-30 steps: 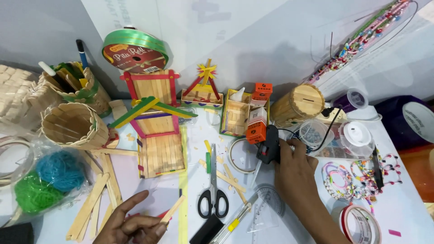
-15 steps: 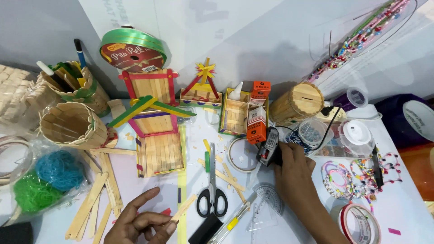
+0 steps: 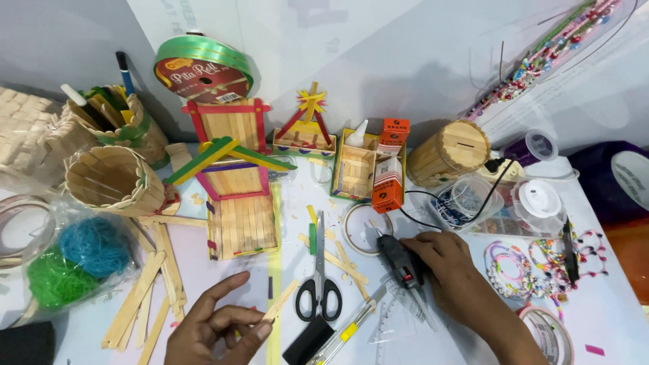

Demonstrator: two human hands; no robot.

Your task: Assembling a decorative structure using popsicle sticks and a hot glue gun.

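Observation:
My left hand [image 3: 216,330] pinches a plain wooden craft stick [image 3: 280,301] near the table's front edge, its free end pointing up and right. My right hand [image 3: 446,267] grips a black hot glue gun [image 3: 399,260] lying low over the table, nozzle toward the upper left, its black cord running back to the right. Black-handled scissors [image 3: 320,284] lie between the two hands. A small house of craft sticks [image 3: 236,196] with a green and yellow roof stands beyond my left hand.
Loose craft sticks [image 3: 145,294] lie at the left by a bag of blue and green string [image 3: 74,260]. Stick-built cups [image 3: 111,179], a green ribbon spool [image 3: 203,67], glue boxes [image 3: 387,182], a round stick box [image 3: 449,152], bead bracelets [image 3: 541,267] and tape rolls crowd the table.
My left hand has lifted the craft stick and shifted it right, toward the scissors. My right hand has drawn the glue gun down and toward me.

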